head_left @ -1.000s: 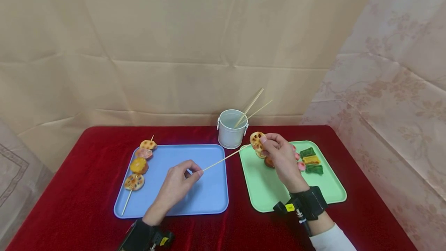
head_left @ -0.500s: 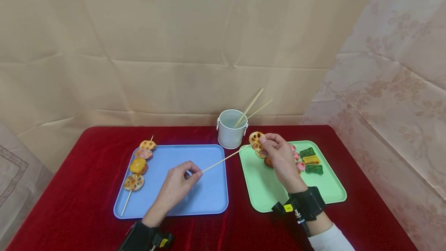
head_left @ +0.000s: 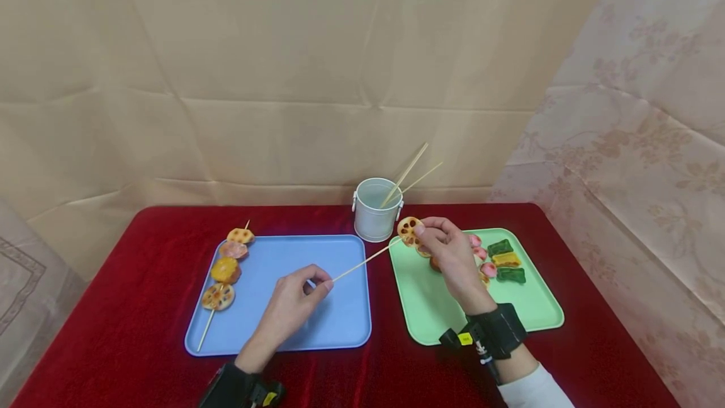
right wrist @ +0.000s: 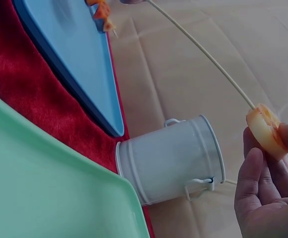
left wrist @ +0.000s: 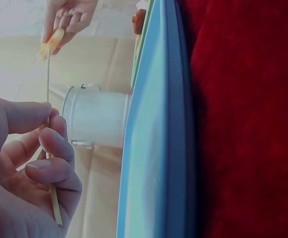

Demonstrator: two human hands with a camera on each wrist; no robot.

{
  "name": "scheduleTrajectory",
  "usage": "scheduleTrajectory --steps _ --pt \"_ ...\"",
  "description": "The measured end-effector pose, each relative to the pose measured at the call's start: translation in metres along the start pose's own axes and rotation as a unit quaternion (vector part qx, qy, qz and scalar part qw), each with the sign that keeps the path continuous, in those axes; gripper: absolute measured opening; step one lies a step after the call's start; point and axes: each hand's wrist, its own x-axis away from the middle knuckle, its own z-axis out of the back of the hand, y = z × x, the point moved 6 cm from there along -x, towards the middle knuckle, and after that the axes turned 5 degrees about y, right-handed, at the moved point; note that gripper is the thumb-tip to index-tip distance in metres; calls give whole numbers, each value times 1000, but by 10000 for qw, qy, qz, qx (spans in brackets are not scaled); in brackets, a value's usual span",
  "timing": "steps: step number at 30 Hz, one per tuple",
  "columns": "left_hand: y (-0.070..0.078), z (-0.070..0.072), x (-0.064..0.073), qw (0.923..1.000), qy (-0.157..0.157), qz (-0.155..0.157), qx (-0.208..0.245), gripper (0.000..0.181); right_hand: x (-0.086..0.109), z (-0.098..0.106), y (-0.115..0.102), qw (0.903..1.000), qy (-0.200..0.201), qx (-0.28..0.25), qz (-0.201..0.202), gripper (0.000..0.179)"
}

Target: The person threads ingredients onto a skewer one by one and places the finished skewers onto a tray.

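Lotus slice (right wrist: 266,135), pinched at rim by right hand (head_left: 455,263) near green tray (head_left: 425,310), meets tip of skewer (head_left: 368,259) pinched in left hand (head_left: 291,304). Likely light, firm; rim best hold.

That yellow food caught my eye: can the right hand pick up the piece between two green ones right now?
Probably not yet: the right hand pinches a holed slice, so its grip looks taken. Otherwise, the yellow piece lies near, uncovered from above.

I can see the left hand (head_left: 291,301) pinching, thumb (left wrist: 27,116) against fingers (left wrist: 58,144); the right hand (head_left: 453,263) pinches too, both forearms (head_left: 518,364) slanting inward.
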Motion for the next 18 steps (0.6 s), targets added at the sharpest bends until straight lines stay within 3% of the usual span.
scheduleTrajectory --steps 6,18 --pt "3 -6 4 9995 134 -226 147 4 0 -4 2 9999 -74 106 -65 39" --pt "10 -22 8 9970 150 -203 737 7 2 -14 7 9997 -125 118 -165 42"
